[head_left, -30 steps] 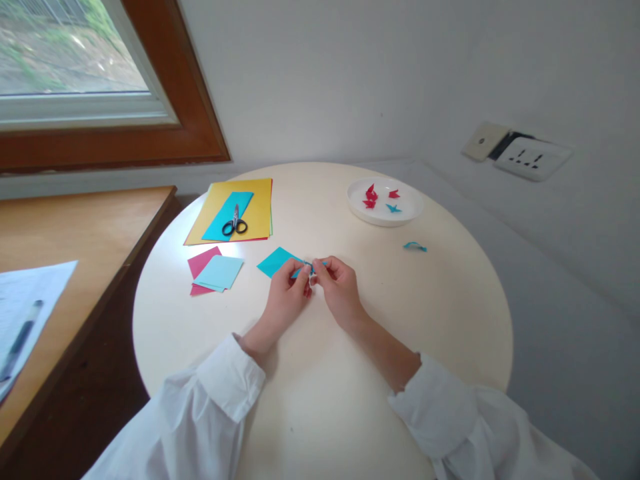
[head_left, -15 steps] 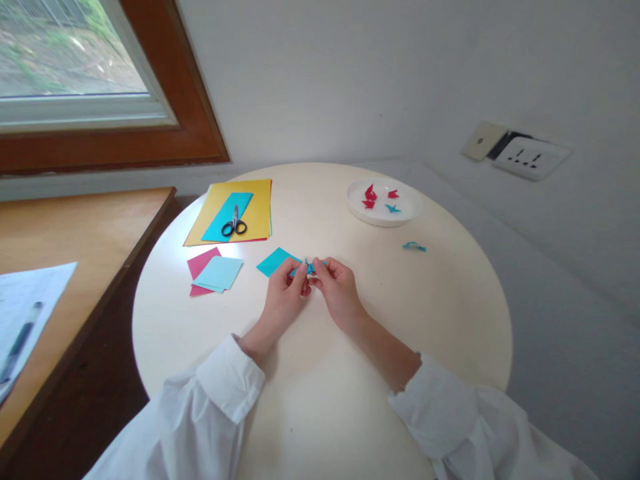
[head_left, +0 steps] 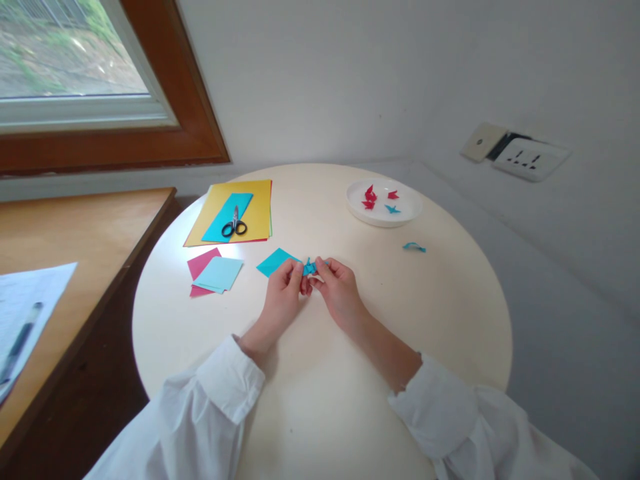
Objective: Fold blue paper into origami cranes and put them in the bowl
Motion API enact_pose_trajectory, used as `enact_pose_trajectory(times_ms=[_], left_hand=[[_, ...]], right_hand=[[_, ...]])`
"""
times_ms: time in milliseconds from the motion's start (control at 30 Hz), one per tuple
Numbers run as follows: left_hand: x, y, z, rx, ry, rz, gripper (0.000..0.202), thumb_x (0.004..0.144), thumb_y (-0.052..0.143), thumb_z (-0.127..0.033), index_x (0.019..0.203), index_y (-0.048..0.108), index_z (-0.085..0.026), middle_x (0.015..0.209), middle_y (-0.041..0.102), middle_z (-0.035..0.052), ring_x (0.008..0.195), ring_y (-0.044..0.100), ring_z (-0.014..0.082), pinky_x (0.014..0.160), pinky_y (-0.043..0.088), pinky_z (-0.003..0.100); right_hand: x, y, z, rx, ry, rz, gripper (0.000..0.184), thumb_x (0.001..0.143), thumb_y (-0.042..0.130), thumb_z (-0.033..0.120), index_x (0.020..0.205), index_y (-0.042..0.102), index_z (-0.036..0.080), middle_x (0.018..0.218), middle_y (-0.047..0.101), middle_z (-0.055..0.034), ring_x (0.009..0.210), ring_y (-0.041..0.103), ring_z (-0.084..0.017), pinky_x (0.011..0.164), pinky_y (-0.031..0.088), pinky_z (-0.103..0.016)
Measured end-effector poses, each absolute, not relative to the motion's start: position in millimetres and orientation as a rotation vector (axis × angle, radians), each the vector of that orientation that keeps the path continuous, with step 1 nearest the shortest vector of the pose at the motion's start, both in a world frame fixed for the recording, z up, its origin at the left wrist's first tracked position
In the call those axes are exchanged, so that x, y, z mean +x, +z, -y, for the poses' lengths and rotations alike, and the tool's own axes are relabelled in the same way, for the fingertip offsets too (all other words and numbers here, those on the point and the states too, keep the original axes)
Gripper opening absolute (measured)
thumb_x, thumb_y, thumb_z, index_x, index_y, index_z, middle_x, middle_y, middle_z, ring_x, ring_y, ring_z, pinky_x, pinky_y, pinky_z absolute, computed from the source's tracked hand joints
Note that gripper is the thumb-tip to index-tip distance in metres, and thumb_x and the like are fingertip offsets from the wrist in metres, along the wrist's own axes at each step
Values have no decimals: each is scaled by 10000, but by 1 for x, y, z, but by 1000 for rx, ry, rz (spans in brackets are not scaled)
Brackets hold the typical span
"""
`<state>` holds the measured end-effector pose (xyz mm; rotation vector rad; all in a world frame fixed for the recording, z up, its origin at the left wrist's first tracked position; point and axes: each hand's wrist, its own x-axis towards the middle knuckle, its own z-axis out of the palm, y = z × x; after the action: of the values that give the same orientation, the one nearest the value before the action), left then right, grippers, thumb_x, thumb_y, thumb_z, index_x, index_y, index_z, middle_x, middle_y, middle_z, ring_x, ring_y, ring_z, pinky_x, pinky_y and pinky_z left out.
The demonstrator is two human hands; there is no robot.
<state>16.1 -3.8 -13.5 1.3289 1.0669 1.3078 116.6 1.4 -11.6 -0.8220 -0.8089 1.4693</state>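
Note:
A small folded blue paper crane (head_left: 309, 267) is pinched between my two hands above the middle of the round table. My left hand (head_left: 285, 287) grips its left side between thumb and fingers. On its other side, my right hand (head_left: 337, 283) holds it the same way. Parts of the crane are hidden behind the fingertips. Just behind my left hand lies a flat blue paper square (head_left: 277, 262), partly covered by the fingers.
Left on the white table (head_left: 320, 400) are pale blue squares (head_left: 220, 274) over pink ones (head_left: 200, 263), and scissors (head_left: 235, 223) on blue and yellow paper (head_left: 215, 200). At back right, a white plate (head_left: 357, 212) holds small red and blue folded figures; a blue strip (head_left: 415, 247) lies nearby.
My left thumb has shifted slightly left, so more of the blue crane shows between my hands. Both hands keep their hold, and the other things have stayed put.

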Motion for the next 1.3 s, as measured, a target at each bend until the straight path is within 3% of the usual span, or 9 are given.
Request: enact_pose_trajectory(times_ms=[400, 600, 700, 800, 933, 1133, 1300], left_hand=[[15, -16, 3, 1283, 1344, -1049, 411, 818, 537, -497, 575, 429, -183, 474, 440, -54, 466, 435, 81, 501, 353, 226], [13, -11, 2, 1229, 1312, -1029, 387, 767, 605, -488, 588, 486, -167, 476, 493, -47, 466, 495, 79, 522, 411, 220], [12, -11, 1, 1166, 1273, -1018, 365, 705, 667, -490, 652, 557, -147, 550, 580, -20, 536, 574, 99, 610, 486, 244], [13, -13, 1, 1030, 1283, -1037, 397, 635, 718, -502, 706, 583, -135, 616, 648, 15, 609, 633, 132, 692, 531, 293], [13, -14, -1, 919, 1313, -1028, 412, 603, 741, -494, 717, 575, -135, 685, 691, 52, 687, 676, 173, 775, 539, 354], [11, -16, -3, 911, 1356, -1032, 368, 600, 752, -452, 691, 591, -133, 674, 680, 34, 697, 673, 173, 803, 530, 371], [13, -15, -2, 913, 1387, -947, 321, 598, 762, -419, 656, 642, -127, 680, 669, 24, 712, 659, 162, 854, 516, 368]], right_hand=[[119, -11, -3, -842, 1451, 707, 411, 544, 778, 469, 502, 484, 186, 496, 489, 58, 499, 470, -85, 507, 417, -252], [123, -16, -6, -905, 1366, 776, 375, 609, 731, 452, 513, 489, 182, 518, 473, 60, 529, 450, -84, 547, 401, -256], [129, -22, -12, -1038, 1203, 924, 321, 666, 681, 427, 540, 521, 178, 519, 476, 54, 538, 452, -90, 563, 393, -260], [134, -24, -16, -1090, 1050, 993, 234, 696, 639, 407, 732, 598, 179, 680, 575, 14, 632, 516, -117, 589, 428, -267], [136, -22, -13, -1108, 754, 1145, 235, 727, 631, 350, 898, 577, 198, 804, 586, -18, 756, 552, -152, 610, 457, -278], [137, -23, -6, -1022, 233, 1639, 103, 747, 650, 222, 820, 578, 227, 831, 619, -30, 820, 558, -183, 652, 464, -318], [141, -28, -9, -1049, 104, 1676, 35, 812, 584, 193, 792, 582, 221, 794, 609, -30, 806, 561, -182, 641, 464, -320]])
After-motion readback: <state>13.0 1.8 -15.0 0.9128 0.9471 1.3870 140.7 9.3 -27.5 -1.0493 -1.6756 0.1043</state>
